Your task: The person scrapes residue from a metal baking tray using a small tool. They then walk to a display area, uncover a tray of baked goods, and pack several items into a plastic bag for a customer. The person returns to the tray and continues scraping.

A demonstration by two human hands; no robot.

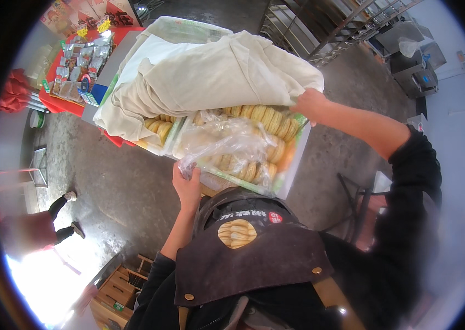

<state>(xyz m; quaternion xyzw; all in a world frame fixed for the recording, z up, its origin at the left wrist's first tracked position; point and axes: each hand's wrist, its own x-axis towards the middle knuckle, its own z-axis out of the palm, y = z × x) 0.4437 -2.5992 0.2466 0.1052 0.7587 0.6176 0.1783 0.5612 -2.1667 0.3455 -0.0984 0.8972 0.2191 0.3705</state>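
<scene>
Holding plastic bag (227, 140) and cloth (210, 71)

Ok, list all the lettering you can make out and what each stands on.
Apron: white characters and a red round mark, wording not copied here.
Posters: large characters, wording not copied.
Yellow signs: blurred, too small to read.
Packages: too small to read.
Cloth and clear bag: no lettering visible.
</scene>
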